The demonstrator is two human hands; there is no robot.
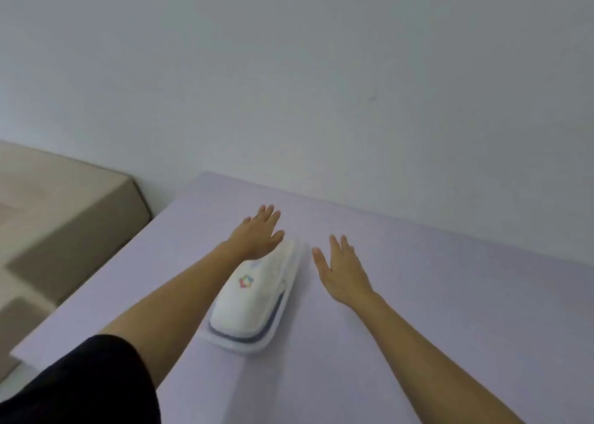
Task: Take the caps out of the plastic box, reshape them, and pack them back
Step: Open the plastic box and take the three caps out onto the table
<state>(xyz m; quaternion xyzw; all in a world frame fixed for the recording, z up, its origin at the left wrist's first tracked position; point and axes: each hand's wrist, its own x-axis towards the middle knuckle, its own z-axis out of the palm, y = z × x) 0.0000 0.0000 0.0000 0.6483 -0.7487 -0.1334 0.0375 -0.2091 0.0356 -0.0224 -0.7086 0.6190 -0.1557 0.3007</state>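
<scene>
Near the far left corner of the lavender counter [450, 282], a clear plastic box [245, 349], long side pointing away toward the wall. Inside, a white cap [247, 311] with a small multicoloured logo [246, 281] and a dark band along its lower edge. Number of caps packed in there not readable through the blur.

Over the far end of the box, the left hand [257, 235], palm down, fingers [268, 213] straight and slightly spread, gripping nothing. Seemingly just above the box rather than pressing on it, though the blur leaves contact unsure. Just beside the box on its right and apart from it, the right hand [342, 271], palm down, fingers [336, 245] straight and splayed, holding nothing.

Far edge of the counter flush against a plain pale wall [321, 86], close beyond the left fingertips. Left edge slanting down to the near left corner, with a beige block [64, 205] lower down beyond it. Wide stretch of counter to the right of the right hand and in front of the box. Right and near edges cut off by the frame.

At the bottom left, a black sleeve [80, 382] over the left upper arm. Far end of the box hidden under the left hand.
</scene>
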